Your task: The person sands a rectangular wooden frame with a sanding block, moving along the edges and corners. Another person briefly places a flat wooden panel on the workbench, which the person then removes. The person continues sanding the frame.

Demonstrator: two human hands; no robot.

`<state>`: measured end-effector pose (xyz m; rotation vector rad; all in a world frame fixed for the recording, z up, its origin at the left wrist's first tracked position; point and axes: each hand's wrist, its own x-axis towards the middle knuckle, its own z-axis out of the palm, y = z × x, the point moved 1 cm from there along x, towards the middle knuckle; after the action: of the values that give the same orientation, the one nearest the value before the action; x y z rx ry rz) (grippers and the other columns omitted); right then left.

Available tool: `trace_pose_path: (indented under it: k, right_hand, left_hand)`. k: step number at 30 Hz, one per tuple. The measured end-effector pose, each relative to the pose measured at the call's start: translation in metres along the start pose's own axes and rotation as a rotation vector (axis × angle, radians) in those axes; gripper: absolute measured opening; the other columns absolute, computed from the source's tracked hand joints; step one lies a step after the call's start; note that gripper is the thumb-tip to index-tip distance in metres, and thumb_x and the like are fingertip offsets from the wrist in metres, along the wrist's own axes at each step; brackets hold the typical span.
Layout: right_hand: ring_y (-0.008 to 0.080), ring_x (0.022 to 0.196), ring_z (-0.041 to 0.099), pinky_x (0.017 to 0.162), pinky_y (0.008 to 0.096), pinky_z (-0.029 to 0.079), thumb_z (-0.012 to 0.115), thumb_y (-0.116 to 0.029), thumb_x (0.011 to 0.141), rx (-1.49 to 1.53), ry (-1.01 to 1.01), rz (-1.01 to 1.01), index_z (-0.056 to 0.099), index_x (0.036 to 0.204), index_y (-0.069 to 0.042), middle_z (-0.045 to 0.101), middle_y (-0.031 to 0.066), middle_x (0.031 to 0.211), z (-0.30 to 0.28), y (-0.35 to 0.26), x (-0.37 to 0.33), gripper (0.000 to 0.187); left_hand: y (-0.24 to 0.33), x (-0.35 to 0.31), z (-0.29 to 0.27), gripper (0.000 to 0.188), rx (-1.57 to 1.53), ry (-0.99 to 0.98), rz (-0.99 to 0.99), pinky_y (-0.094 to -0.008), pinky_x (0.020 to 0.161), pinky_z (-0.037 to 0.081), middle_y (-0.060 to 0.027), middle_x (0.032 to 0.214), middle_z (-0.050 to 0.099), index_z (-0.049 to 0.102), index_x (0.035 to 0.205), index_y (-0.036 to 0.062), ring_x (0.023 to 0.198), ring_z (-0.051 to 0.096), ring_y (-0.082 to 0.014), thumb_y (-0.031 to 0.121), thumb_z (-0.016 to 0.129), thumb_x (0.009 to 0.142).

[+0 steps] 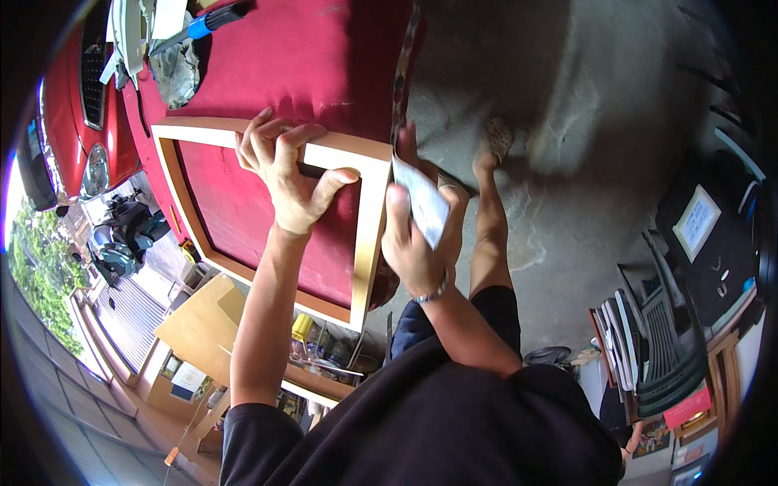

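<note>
A pale wooden frame [369, 251] lies on a red-covered table [324, 57], its near right corner by the table's edge. My left hand [288, 182] grips the frame's far bar, with the fingers over the bar and the thumb stretched along its inner side. At the right bar, close to the corner, my right hand [417, 255] holds a pale grey sheet [423, 202], sandpaper by its look, against the outer edge. The thumb lies on the sheet; some of the fingers are hidden behind it.
A blue-handled brush [198, 28] and a crumpled grey cloth [176, 77] lie at the table's far left. A red car [69, 113] and a motorcycle [121, 235] stand beyond. Stacked dark green chairs [664, 340] are on the right, on the concrete floor [567, 162].
</note>
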<state>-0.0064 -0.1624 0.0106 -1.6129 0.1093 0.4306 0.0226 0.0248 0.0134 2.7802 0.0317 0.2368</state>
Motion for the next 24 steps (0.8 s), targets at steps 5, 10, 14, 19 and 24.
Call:
trace_pose_path:
  k: [5,10,14,19,24]
  right_hand:
    - [0.0385,0.129,0.055,0.106,0.0436,0.046,0.048,-0.016,0.108,-0.046,0.046,-0.084,0.052,0.147,0.003,0.051,0.0226,0.152,-0.003,-0.005,0.000,0.043]
    - [0.0375,0.132,0.054,0.107,0.0429,0.045,0.048,-0.015,0.108,-0.077,0.016,-0.094,0.053,0.145,0.004,0.050,0.0231,0.153,-0.007,-0.007,-0.008,0.042]
    - [0.0376,0.133,0.054,0.107,0.0432,0.045,0.047,-0.013,0.108,0.060,0.032,-0.010,0.052,0.146,0.004,0.049,0.0250,0.153,-0.001,-0.003,-0.001,0.042]
    - [0.0388,0.129,0.055,0.106,0.0409,0.046,0.048,-0.013,0.108,-0.109,0.037,-0.201,0.052,0.146,0.003,0.050,0.0240,0.153,-0.006,-0.009,-0.015,0.042]
    - [0.0389,0.130,0.054,0.107,0.0452,0.044,0.046,-0.013,0.108,0.044,0.014,-0.050,0.052,0.147,0.002,0.048,0.0236,0.154,0.000,-0.006,0.003,0.042]
  left_hand:
    - [-0.002,-0.002,-0.002,0.082,0.031,-0.005,0.010,-0.0539,0.110,0.022,-0.0106,0.110,0.052,0.070,0.105,0.0144,0.124,0.042,-0.0349,0.087,0.068,0.066]
    - [-0.002,-0.004,-0.001,0.086,0.040,-0.008,-0.011,-0.0552,0.113,0.020,-0.0109,0.110,0.054,0.069,0.107,0.0105,0.128,0.042,-0.0353,0.089,0.060,0.074]
    - [-0.001,-0.004,-0.002,0.081,0.011,-0.023,-0.011,-0.0535,0.110,0.022,-0.0113,0.112,0.052,0.071,0.106,0.0146,0.126,0.041,-0.0351,0.086,0.068,0.067]
    - [-0.002,-0.003,-0.002,0.081,0.027,-0.011,0.006,-0.0533,0.110,0.022,-0.0100,0.112,0.053,0.070,0.105,0.0148,0.126,0.041,-0.0351,0.086,0.069,0.066]
    - [-0.001,-0.001,-0.001,0.080,0.017,0.000,0.019,-0.0532,0.110,0.022,-0.0097,0.111,0.053,0.070,0.105,0.0149,0.126,0.042,-0.0348,0.085,0.069,0.067]
